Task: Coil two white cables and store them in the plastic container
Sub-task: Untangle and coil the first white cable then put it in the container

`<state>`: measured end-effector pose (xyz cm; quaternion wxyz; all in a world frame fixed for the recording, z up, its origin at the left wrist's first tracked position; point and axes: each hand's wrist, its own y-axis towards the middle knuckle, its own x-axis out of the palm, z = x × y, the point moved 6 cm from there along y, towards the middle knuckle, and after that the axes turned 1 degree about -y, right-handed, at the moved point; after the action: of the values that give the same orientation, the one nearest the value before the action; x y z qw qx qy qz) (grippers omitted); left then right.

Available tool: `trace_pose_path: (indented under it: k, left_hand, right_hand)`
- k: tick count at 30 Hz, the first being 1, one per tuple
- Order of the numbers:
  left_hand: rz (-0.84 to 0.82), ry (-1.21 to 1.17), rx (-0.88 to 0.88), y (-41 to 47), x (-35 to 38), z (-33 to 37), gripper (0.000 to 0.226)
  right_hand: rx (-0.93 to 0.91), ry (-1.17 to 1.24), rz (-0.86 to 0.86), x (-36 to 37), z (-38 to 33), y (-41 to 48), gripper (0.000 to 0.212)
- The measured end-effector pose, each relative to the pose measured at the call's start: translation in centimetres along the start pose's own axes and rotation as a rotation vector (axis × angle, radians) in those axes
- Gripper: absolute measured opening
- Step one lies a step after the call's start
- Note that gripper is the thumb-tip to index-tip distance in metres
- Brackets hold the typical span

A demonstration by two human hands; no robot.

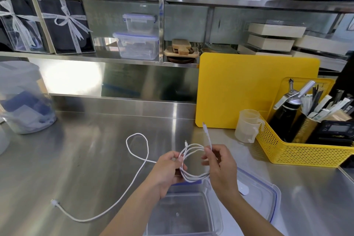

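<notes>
Both hands (197, 166) pinch the coil (193, 163) over the container (183, 214); free plug (204, 127) at 12 o'clock could, seemingly, spring it loose.

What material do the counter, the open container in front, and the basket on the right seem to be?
Counter: brushed stainless steel, judging by its streaky reflections. Container: clear, glossy plastic; the counter shows through it. Basket: yellow perforated plastic, probably.
</notes>
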<state>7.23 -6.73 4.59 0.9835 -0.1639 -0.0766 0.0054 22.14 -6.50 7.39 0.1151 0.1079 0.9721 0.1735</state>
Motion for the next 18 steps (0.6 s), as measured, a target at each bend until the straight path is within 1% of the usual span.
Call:
trace_pose_path:
  k: [2, 4, 6, 7, 9, 11, 13, 14, 16, 17, 18]
  left_hand:
    - [0.028, 0.058, 0.032, 0.0, -0.1, 0.0, 0.015]
    - [0.056, 0.12, 0.07, 0.1, -0.5, 0.0, 0.016]
    - [0.067, 0.15, 0.084, 0.2, -1.0, -0.2, 0.015]
    - [0.071, 0.154, 0.079, 0.2, -1.2, -0.4, 0.014]
    - [0.064, 0.11, 0.035, 0.0, -1.8, -0.9, 0.016]
    - [0.012, 0.007, -0.039, -0.2, -2.4, -1.5, 0.027]
    - [-0.038, -0.083, -0.103, -0.4, -2.9, -2.1, 0.034]
    - [-0.041, -0.078, -0.113, -0.5, -3.3, -2.3, 0.032]
    - [-0.01, 0.009, -0.099, -0.6, -4.2, -2.7, 0.017]
    - [0.014, 0.055, -0.089, -0.7, -4.7, -2.9, 0.013]
    - [0.036, 0.096, -0.082, -0.7, -5.1, -3.2, 0.013]
  right_hand:
    - [0.111, 0.028, -0.013, 0.1, 0.8, 0.2, 0.02]
    - [0.219, 0.016, -0.07, 0.3, 1.6, 0.4, 0.017]
    - [0.284, -0.041, -0.15, 0.6, 2.3, 0.7, 0.017]
    - [0.294, -0.106, -0.193, 0.7, 2.6, 0.9, 0.017]
    - [0.306, -0.224, -0.263, 0.8, 3.2, 0.9, 0.013]
    - [0.331, -0.23, -0.318, 1.1, 3.6, 0.4, 0.014]
    - [0.355, -0.163, -0.348, 1.5, 3.8, -0.3, 0.018]
    - [0.353, -0.147, -0.357, 1.8, 3.7, -0.5, 0.023]
    - [0.345, -0.164, -0.387, 2.3, 3.9, -1.0, 0.037]
    - [0.349, -0.169, -0.405, 2.7, 4.0, -1.3, 0.041]
    - [0.36, -0.17, -0.421, 3.0, 4.2, -1.6, 0.042]
